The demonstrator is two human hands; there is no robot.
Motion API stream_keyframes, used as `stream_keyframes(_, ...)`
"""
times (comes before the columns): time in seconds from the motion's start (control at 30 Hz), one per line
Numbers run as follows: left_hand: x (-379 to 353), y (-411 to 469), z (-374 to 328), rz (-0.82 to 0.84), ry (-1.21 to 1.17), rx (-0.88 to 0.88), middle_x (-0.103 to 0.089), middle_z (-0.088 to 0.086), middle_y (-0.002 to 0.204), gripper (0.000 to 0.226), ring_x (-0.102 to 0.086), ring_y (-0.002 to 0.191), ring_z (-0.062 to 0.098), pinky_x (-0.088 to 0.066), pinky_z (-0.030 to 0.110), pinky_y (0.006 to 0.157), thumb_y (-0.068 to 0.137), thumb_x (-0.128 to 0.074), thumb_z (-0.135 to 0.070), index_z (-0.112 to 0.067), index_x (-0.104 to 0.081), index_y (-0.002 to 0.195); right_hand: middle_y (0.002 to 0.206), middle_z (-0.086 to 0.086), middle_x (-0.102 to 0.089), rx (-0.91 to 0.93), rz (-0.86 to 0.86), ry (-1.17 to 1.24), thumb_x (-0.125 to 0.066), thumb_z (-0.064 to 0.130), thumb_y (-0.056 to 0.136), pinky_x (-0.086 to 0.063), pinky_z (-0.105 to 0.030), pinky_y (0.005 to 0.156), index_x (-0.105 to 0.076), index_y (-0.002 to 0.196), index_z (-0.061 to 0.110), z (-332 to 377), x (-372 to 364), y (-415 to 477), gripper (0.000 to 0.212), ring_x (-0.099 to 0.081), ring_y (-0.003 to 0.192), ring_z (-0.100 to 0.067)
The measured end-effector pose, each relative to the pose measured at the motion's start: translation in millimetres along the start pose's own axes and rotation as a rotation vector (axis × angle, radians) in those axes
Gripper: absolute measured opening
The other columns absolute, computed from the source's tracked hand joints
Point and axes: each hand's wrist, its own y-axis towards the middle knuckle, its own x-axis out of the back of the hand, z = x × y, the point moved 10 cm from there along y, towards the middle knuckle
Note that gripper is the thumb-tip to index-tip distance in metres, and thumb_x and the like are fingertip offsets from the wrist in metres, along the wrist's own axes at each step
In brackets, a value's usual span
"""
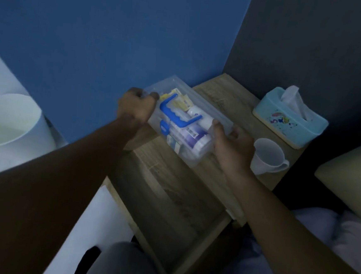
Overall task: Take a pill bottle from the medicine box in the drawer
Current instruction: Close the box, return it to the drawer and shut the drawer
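The medicine box (197, 157) is clear plastic with a blue handle (177, 115) and a blue latch on its lid. It is held over the left part of the wooden nightstand top (226, 97). My left hand (135, 107) grips its far left end and my right hand (233, 145) grips its near right end. Through the plastic I see white and purple bottles (191, 137) and yellow packets (181, 103). Below the box, the wooden drawer (170, 201) stands pulled out and looks dark inside.
A white mug (268, 156) stands just right of my right hand. A light-blue tissue box (289, 119) sits at the back right of the nightstand. A bed with a pillow (349, 178) lies to the right, a white bin (6, 121) to the left.
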Motion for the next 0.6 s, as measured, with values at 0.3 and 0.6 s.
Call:
stream_keyframes(0.3,71.9,-49.9,38.0,-0.067,0.185,0.038,-0.065,0.006,0.103,0.057,-0.063,0.1,0.028,-0.051,0.032,0.083,0.074,-0.066,-0.061,-0.013,-0.062,0.105,0.114,0.004,-0.071,-0.02,0.133,-0.018,-0.067,0.055,0.088,-0.06,-0.021,0.065,-0.057,0.135,0.028,-20.4,-10.7,-98.0,0.055,-0.072,0.087,0.0)
stream_keyframes(0.6,28.5,-81.4,122.0,0.234,0.247,0.151,-0.066,0.009,0.103,0.046,-0.064,0.091,0.024,-0.057,0.036,0.074,0.09,-0.061,-0.039,-0.007,-0.06,0.122,0.143,-0.005,-0.056,-0.201,0.163,-0.171,-0.062,0.045,0.095,-0.057,-0.039,0.094,-0.042,0.151,0.025,-108.6,-13.2,-133.4,0.063,-0.062,0.122,-0.02)
